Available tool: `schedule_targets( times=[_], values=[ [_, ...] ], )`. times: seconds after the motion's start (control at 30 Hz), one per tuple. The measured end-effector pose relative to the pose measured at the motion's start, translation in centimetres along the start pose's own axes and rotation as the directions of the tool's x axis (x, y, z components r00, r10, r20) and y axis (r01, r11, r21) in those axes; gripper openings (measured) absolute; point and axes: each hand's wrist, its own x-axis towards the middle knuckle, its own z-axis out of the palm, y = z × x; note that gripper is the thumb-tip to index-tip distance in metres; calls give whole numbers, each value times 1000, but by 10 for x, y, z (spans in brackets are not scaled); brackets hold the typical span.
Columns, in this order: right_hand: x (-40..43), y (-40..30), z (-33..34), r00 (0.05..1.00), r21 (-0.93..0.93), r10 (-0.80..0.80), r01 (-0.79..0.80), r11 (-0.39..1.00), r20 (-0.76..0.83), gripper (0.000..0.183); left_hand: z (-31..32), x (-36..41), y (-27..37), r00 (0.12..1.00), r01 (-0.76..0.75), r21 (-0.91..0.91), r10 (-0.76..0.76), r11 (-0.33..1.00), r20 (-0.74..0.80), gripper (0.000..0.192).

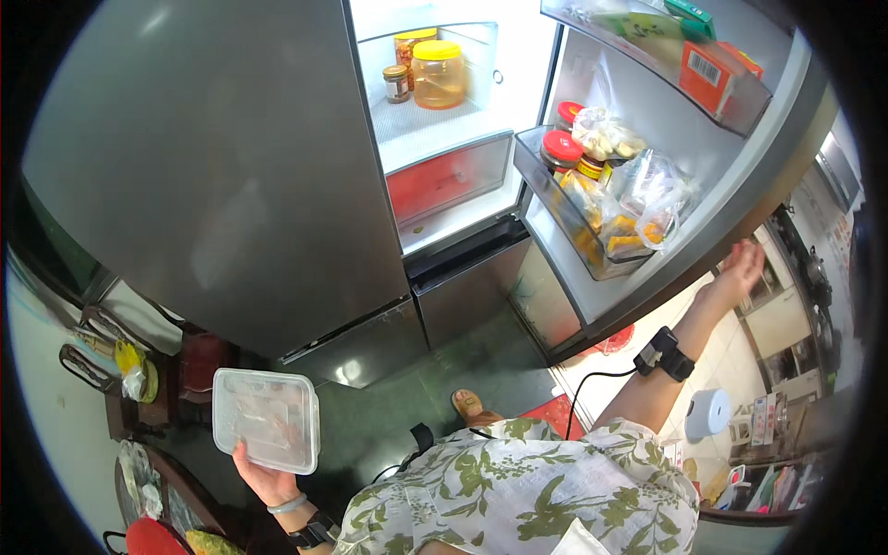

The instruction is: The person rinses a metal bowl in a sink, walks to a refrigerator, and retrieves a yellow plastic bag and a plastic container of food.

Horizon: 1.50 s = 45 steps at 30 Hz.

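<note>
My left hand [266,477] holds a translucent plastic food container [265,420] with a lid, out to the left above the floor. Its contents are blurred through the plastic. My right hand [742,269] is raised by the outer side of the open refrigerator door [701,243], fingers extended and nothing in them; whether it touches the door I cannot tell. Inside the lit refrigerator, a yellow-lidded jar of amber liquid [438,78], another yellow-lidded jar [404,50] and a small jar [396,84] stand on the shelf. Below them is a translucent drawer [451,177] with red showing through.
The lower door bin [565,215] carries red-lidded jars [562,147] and plastic bags [652,184]. An orange box [709,76] sits in the upper bin. The left refrigerator door [229,173] is closed. A light-blue stool [707,414] stands right; wooden chairs [90,371] are at left.
</note>
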Motion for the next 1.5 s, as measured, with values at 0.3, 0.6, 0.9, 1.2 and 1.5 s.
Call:
schedule_targets(
  times=[0.3,0.6,0.9,1.2,1.5],
  values=[
    [-32,44,-1,899,95,411,-427,899,153,65,17,8,-8,997,72,-42,-71,996,44,60],
    [-53,27,-37,902,-181,193,-130,975,386,59,17,-6,-37,997,69,-35,-67,997,42,56],
    [-81,18,-1,701,-64,-296,438,897,649,56,50,-33,-59,995,69,-48,-65,996,76,55],
    [-113,-119,104,515,73,-631,739,670,580,66,36,-118,56,995,-95,-162,91,982,-33,43],
    [-135,-147,199,561,-81,-755,817,570,339,58,13,-211,105,884,-420,-205,348,884,-312,45]
  ],
)
